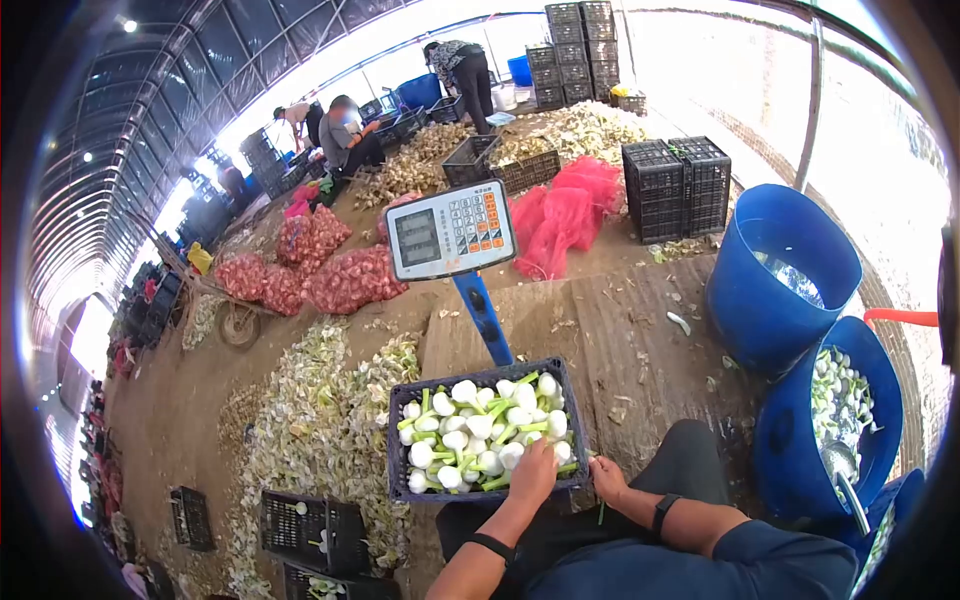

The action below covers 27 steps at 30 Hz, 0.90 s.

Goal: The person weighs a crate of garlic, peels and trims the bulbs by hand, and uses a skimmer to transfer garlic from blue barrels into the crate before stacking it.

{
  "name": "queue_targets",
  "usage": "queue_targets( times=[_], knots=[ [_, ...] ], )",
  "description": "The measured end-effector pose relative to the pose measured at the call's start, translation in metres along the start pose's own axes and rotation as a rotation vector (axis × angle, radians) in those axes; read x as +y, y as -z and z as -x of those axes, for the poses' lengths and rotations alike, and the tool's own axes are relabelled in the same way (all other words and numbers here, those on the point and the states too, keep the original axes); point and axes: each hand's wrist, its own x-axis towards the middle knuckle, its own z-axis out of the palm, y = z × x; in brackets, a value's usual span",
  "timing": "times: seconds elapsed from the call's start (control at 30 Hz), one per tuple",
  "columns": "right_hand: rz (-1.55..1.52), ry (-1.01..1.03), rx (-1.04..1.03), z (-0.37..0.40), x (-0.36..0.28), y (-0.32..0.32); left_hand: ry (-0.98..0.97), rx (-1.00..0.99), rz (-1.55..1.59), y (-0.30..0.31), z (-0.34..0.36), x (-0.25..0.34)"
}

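A dark plastic crate (pixel 398 487) full of white garlic bulbs (pixel 480 426) with trimmed green stems sits before me, beneath the display of a scale (pixel 450 230) on a blue post. My left hand (pixel 535 472) is over the crate's near right corner, its fingers curled down among the bulbs; what they grip is hidden. Just outside that corner, my right hand (pixel 608 480) is closed. A small pale bit shows at its fingertips and a thin green strand below it, but I cannot make out what it holds.
Blue tubs (pixel 735 270) stand at right, one holding garlic and a metal scoop (pixel 845 480). Peelings (pixel 310 400) and black crates (pixel 310 525) lie left. Red net sacks (pixel 350 280), pink netting (pixel 570 215) and stacked crates (pixel 655 190) are ahead. Several people (pixel 350 145) work behind.
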Motion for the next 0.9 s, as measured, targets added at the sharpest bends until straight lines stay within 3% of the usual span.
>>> queue_targets(
  times=[0.17, 0.27, 0.43, 0.53, 0.6, 0.63, 0.67, 0.73, 0.8, 0.87, 0.9],
  knots=[
    [-0.243, -0.191, -0.021, 0.018, -0.023, -0.004, 0.012, -0.048, -0.036, -0.003, 0.001, 0.002],
    [-0.259, -0.193, -0.092, 0.014, -0.035, 0.008, 0.024, -0.061, -0.051, -0.001, 0.006, 0.004],
    [-0.354, -0.224, -0.092, 0.01, -0.099, -0.004, -0.064, 0.11, 0.19, 0.028, 0.046, 0.015],
    [-0.308, -0.123, -0.131, -0.007, -0.117, -0.016, -0.086, 0.109, 0.09, 0.041, 0.058, 0.013],
    [0.045, 0.005, -0.162, -0.019, -0.124, -0.024, -0.025, 0.058, 0.012, 0.033, 0.059, -0.008],
    [0.1, 0.137, -0.1, -0.038, -0.107, -0.019, 0.036, 0.106, 0.014, 0.043, 0.053, -0.014],
    [0.116, 0.141, -0.108, -0.053, -0.097, -0.011, 0.098, 0.155, 0.019, 0.051, 0.046, -0.017],
    [0.138, 0.221, 0.075, -0.074, -0.086, 0.004, 0.117, 0.183, 0.09, 0.056, 0.035, -0.018],
    [0.043, 0.176, 0.142, -0.082, -0.092, 0.004, 0.118, 0.213, 0.209, 0.055, 0.027, -0.019],
    [0.016, -0.145, 0.279, -0.082, -0.113, -0.002, 0.193, 0.17, 0.271, 0.056, 0.03, -0.021],
    [0.032, -0.147, 0.276, -0.087, -0.109, -0.001, 0.101, 0.071, 0.379, 0.063, 0.033, -0.024]
  ],
)
